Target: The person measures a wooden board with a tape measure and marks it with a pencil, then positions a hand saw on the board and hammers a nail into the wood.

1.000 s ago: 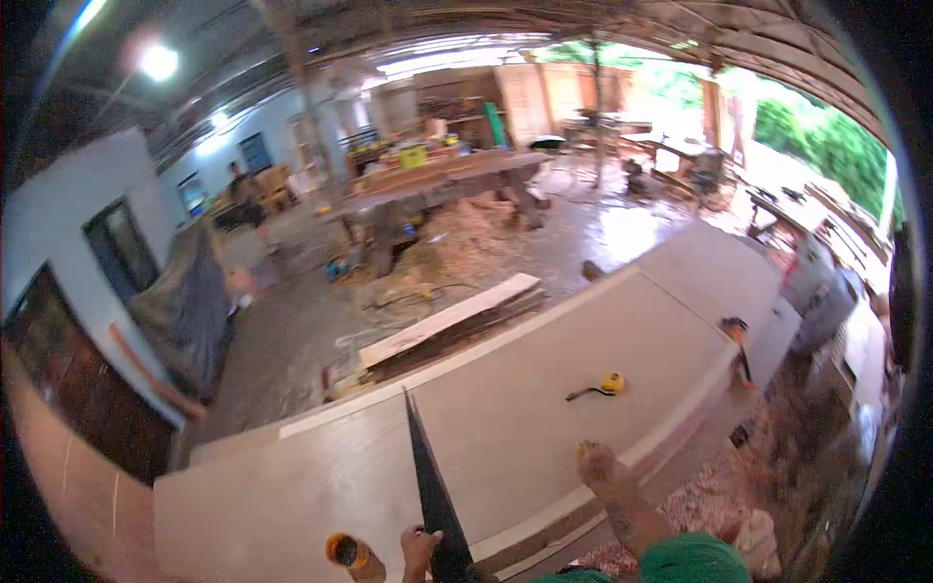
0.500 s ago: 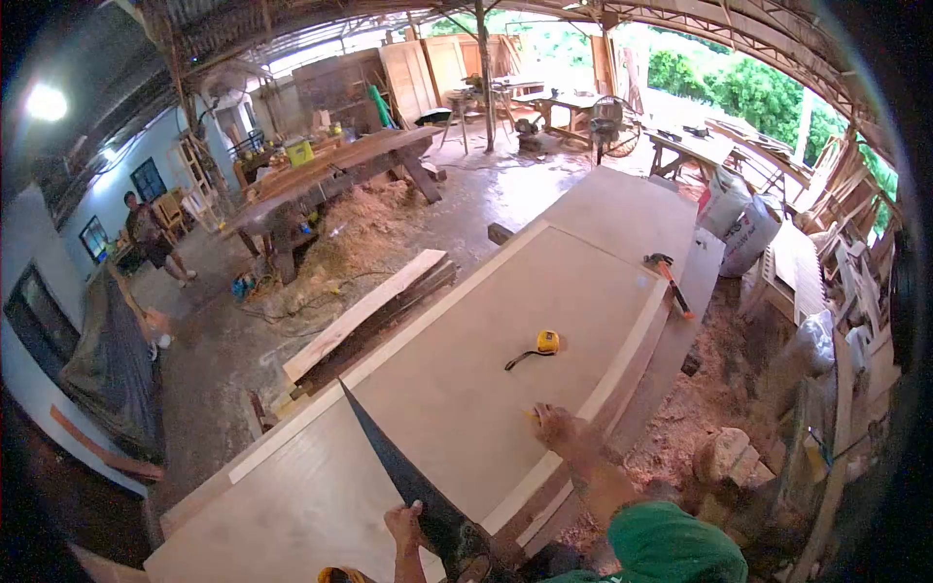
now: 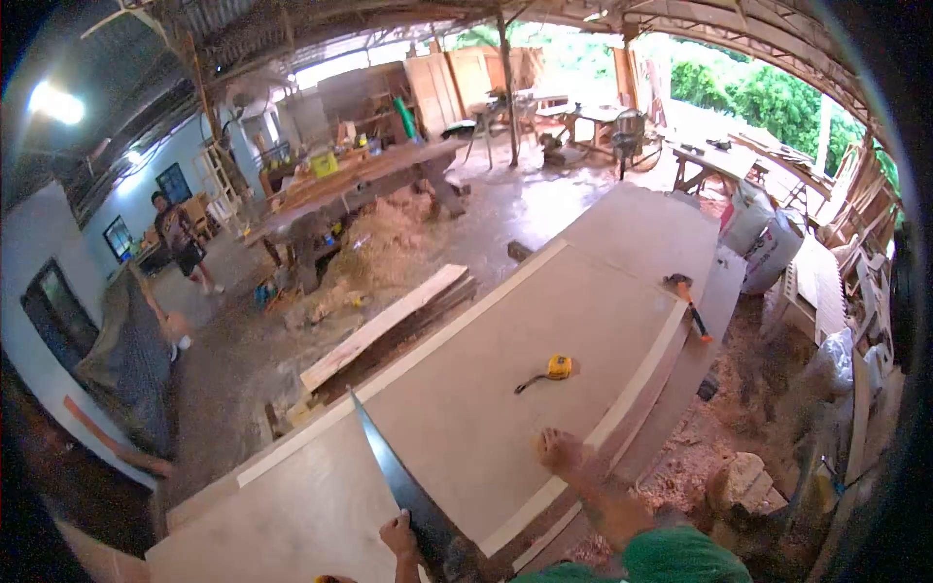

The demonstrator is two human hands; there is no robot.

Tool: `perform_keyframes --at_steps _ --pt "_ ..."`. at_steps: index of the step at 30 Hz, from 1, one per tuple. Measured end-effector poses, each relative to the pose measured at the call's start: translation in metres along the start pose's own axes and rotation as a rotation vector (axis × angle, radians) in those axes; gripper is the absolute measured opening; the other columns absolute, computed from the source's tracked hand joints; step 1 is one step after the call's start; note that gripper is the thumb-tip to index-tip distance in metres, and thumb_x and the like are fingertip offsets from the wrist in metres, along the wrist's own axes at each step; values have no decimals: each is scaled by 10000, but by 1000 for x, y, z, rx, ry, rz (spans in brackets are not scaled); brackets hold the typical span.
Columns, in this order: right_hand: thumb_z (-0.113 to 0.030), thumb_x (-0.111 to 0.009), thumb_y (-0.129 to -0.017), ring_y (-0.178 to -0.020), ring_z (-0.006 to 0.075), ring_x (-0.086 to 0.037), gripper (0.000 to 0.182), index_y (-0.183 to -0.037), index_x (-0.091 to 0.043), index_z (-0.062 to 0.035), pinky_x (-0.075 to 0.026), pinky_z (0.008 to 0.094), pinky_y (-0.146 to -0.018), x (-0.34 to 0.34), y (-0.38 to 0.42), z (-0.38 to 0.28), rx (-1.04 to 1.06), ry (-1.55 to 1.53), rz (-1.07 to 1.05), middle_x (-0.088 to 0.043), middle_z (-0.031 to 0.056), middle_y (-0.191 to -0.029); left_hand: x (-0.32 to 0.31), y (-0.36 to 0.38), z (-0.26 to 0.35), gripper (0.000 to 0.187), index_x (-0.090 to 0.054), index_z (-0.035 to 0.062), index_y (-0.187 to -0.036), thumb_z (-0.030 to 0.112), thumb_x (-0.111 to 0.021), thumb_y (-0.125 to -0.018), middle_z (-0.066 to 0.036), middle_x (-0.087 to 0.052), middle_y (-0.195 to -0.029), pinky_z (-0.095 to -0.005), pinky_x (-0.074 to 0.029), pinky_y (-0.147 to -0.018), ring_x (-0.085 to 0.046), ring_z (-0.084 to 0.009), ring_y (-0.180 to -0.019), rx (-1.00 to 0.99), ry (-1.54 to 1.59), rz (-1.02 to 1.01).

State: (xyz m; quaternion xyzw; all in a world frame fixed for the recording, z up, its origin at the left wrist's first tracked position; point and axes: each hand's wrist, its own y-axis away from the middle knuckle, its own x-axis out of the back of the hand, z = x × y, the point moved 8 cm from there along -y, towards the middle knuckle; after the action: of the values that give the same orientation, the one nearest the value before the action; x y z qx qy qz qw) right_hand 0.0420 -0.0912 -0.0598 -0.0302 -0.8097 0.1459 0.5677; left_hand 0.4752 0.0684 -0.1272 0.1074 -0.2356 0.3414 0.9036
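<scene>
A large flat wooden panel (image 3: pixel 486 340) with pale strips along its edges lies in front of me. My left hand (image 3: pixel 397 533) is closed on the back edge of a handsaw (image 3: pixel 403 486), near its wide end. The blade points away across the panel, and its handle is hidden at the bottom of the view. My right hand (image 3: pixel 561 453) rests closed over the panel near its right edge; what its fingers hold, if anything, is too small to make out. Beyond it lies a yellow tape measure (image 3: pixel 558 367) with its strap out.
A hammer (image 3: pixel 688 306) with an orange-and-black handle lies on the panel's far right edge. Long boards (image 3: pixel 384 325) lie left of the panel. A workbench (image 3: pixel 360 177) stands behind, above sawdust. Filled sacks (image 3: pixel 773 253) stand at right. Another person (image 3: pixel 180 238) stands far left.
My view has shifted, so the scene sits lower and further right. The saw blade has tilted and now catches the light. The tape measure and hammer keep their places on the panel.
</scene>
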Motion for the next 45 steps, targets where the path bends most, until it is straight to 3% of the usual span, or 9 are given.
perform_keyframes --at_steps 4,6,11,14,16,19,38,41,45 --pt "-197 -517 -887 -724 373 -614 172 -960 -574 -51 -496 471 -672 25 21 -9 94 -80 69 -624 176 -785 25 32 59 429 -529 -78 -633 290 -648 -817 -157 -444 -535 -421 -376 -539 -467 -218 -506 -14 -38 -27" --pt "-187 -520 -886 -700 364 -615 156 -950 -578 -57 -500 461 -647 32 21 -11 81 -96 142 -622 165 -778 32 27 70 355 -596 -70 -709 263 -620 -832 -176 -546 -614 -422 -429 -588 -565 -270 -597 -254 -265 -27" --pt "-185 -522 -885 -686 358 -617 146 -952 -576 -66 -503 452 -628 38 22 -20 245 54 134 -617 149 -777 73 40 69 243 -633 -20 -854 218 -587 -846 -184 -608 -874 -431 -469 -687 -589 -335 -772 -257 -309 95" --pt "-182 -509 -891 -705 369 -613 146 -961 -564 -67 -498 468 -663 87 32 -49 395 -42 431 -616 161 -790 70 58 70 215 -618 10 -966 188 -560 -860 -196 -575 -1002 -453 -436 -822 -542 -354 -943 -343 -456 117" --pt "-180 -549 -795 -784 361 -620 251 -1001 -537 -37 -529 431 -682 8 16 0 63 44 -22 -606 196 -946 61 73 77 225 -604 20 -1016 178 -542 -869 -214 -550 -1060 -472 -402 -892 -505 -368 -1033 -471 -557 126" --pt "-184 -522 -828 -799 345 -623 217 -980 -519 -29 -521 436 -668 19 17 -9 91 -7 84 -612 186 -868 64 68 80 267 -557 29 -1097 186 -509 -887 -238 -446 -1228 -503 -307 -984 -396 -386 -1184 -353 -533 205" --pt "-171 -452 -922 -806 413 -610 170 -977 -507 -20 -501 484 -690 36 13 -12 -19 -89 -94 -597 252 -899 65 70 90 288 -533 16 -1110 188 -518 -880 -211 -443 -1250 -484 -258 -1028 -363 -356 -1237 -347 -596 228" --pt "-168 -459 -914 -822 404 -610 174 -994 -503 -21 -498 477 -711 45 22 -31 258 71 -107 -598 248 -910 66 71 95 294 -530 10 -1117 192 -512 -887 -210 -444 -1252 -489 -265 -1022 -374 -361 -1228 -348 -568 215" --pt "-173 -477 -900 -836 398 -610 202 -1023 -488 -13 -493 476 -726 14 13 -6 1 -99 -127 -598 244 -908 61 62 76 300 -534 9 -1113 191 -523 -875 -209 -442 -1256 -492 -265 -1019 -374 -360 -1228 -333 -601 204"
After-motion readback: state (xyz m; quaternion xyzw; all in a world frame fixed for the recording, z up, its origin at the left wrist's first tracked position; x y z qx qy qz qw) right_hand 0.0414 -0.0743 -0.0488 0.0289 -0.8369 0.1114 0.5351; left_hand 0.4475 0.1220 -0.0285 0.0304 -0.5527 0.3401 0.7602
